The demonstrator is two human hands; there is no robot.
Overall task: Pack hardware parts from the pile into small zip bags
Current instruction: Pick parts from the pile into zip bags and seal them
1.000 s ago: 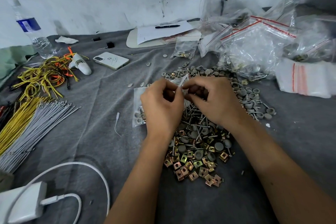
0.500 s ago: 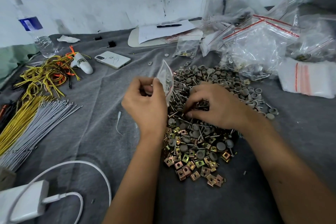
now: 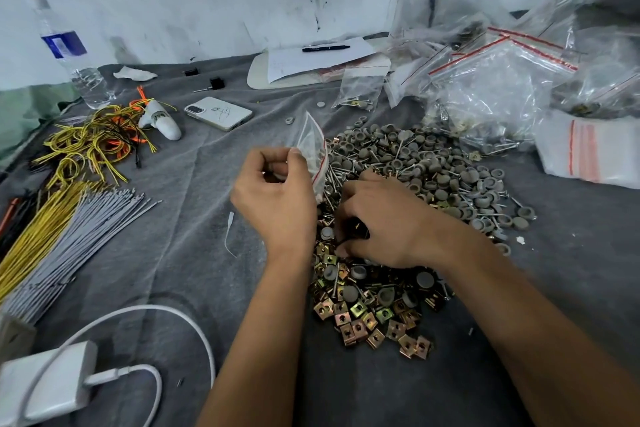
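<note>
A pile of hardware (image 3: 408,184) lies on the grey cloth: grey round caps at the back, screws in the middle, brass square clip nuts (image 3: 374,319) at the front. My left hand (image 3: 277,201) pinches a small clear zip bag (image 3: 313,146) with a red strip, held upright at the pile's left edge. My right hand (image 3: 377,222) is down in the middle of the pile, its fingers curled among screws and clip nuts; what they hold is hidden.
Filled and empty zip bags (image 3: 498,80) are heaped at the back right. A phone (image 3: 218,113), a water bottle (image 3: 74,55), yellow and orange wires (image 3: 93,146), grey ties (image 3: 76,239) and a white charger with cable (image 3: 48,388) lie at the left. Papers with a pen (image 3: 322,52) are at the back.
My left hand lifted the small bag off the cloth and raised it upright. My right hand let go of the bag and went down into the pile, nearer to me.
</note>
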